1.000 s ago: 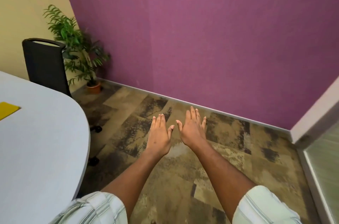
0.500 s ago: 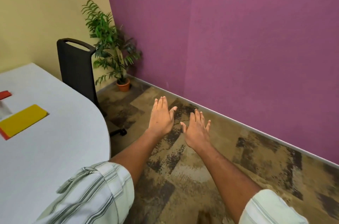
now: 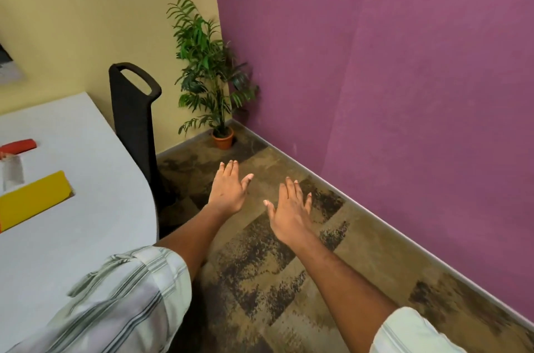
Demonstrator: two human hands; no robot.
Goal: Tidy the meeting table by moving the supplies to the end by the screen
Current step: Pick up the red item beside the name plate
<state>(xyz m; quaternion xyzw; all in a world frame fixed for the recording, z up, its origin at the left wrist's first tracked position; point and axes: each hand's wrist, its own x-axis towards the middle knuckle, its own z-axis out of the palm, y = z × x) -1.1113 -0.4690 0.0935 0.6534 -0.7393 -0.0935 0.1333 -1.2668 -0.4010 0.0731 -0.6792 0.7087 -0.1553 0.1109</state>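
The white meeting table [image 3: 95,202] fills the left of the view. On it lie a yellow flat folder [image 3: 31,199], a red object [image 3: 18,146] farther back and a grey-white item [image 3: 11,172] between them, all partly cut by the left edge. My left hand [image 3: 228,189] and my right hand [image 3: 290,214] are stretched out flat over the carpet, right of the table, palms down, fingers apart, holding nothing. A dark corner of something hangs on the wall at the far left [image 3: 7,66]; I cannot tell what it is.
A black office chair [image 3: 135,118] stands against the table's far curved edge. A potted plant [image 3: 211,75] sits in the corner where the beige wall meets the purple wall [image 3: 390,92]. Patterned brown carpet [image 3: 274,280] runs between table and purple wall.
The view has swung left: the table, folder and red object have come further into sight and the plant has shifted right. Both hands stay open; they have spread a little apart.
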